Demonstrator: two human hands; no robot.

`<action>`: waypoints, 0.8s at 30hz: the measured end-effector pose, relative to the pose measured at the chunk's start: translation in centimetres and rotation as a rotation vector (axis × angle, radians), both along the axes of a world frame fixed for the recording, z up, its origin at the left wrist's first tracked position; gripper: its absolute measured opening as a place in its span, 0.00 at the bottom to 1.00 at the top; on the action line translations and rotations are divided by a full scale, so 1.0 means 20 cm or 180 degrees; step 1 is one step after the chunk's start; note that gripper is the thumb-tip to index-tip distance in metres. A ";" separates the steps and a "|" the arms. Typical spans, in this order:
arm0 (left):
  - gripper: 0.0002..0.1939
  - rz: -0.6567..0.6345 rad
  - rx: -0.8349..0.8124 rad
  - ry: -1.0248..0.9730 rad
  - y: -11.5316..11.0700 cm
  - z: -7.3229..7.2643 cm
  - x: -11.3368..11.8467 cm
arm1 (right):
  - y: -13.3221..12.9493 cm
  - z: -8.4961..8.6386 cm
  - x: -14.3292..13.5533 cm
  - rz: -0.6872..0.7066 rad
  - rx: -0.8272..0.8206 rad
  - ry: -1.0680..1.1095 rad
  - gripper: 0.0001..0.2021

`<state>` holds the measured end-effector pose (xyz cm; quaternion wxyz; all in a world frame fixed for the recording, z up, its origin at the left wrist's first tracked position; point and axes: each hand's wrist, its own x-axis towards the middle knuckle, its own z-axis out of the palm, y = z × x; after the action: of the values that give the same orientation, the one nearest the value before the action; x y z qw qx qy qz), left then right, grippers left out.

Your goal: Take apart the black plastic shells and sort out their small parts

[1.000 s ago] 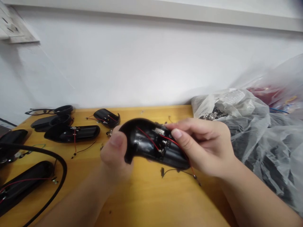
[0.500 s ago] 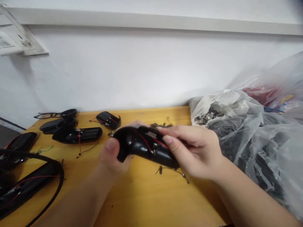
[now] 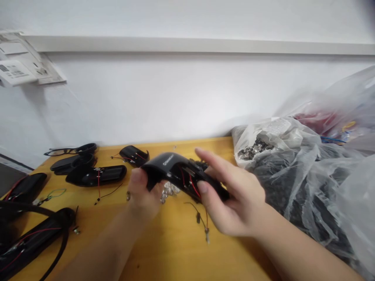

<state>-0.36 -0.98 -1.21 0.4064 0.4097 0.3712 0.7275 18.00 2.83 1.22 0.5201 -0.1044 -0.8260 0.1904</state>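
A curved black plastic shell with white lettering on its top hangs tilted above the table between both hands. My left hand grips its left end, thumb in front. My right hand holds the right end, its thumb on the near side by the red wires and its index finger raised off the shell. Thin wires with small connectors dangle below the shell. Small shiny metal parts lie on the table behind the left hand.
Several more black shells with wires lie on the wooden table at left, beside a black cable. Clear plastic bags of small parts crowd the right side. A white wall with a socket stands behind.
The shell has turned so its lettered top now shows more. My right index finger has lifted off it. The dangling wires have shifted left, and the view has tilted slightly upward.
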 end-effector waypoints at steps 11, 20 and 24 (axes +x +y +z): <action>0.30 -0.0021 -0.0221 -0.0307 0.03 -0.05 -0.01 | -0.04 -0.01 -0.03 0.0572 -0.0760 -0.0109 0.31; 0.23 -0.0217 -0.0228 0.0154 0.03 0.01 -0.01 | -0.04 -0.05 -0.05 0.0348 -0.0740 -0.0025 0.32; 0.12 -0.0238 -0.0157 0.0234 0.02 0.02 -0.06 | -0.02 -0.06 -0.05 0.0069 -0.0539 -0.0040 0.31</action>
<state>-1.62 -0.67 -0.85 0.4294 0.4396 0.3880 0.6869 17.10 2.34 -0.05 0.5021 -0.1403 -0.8113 0.2645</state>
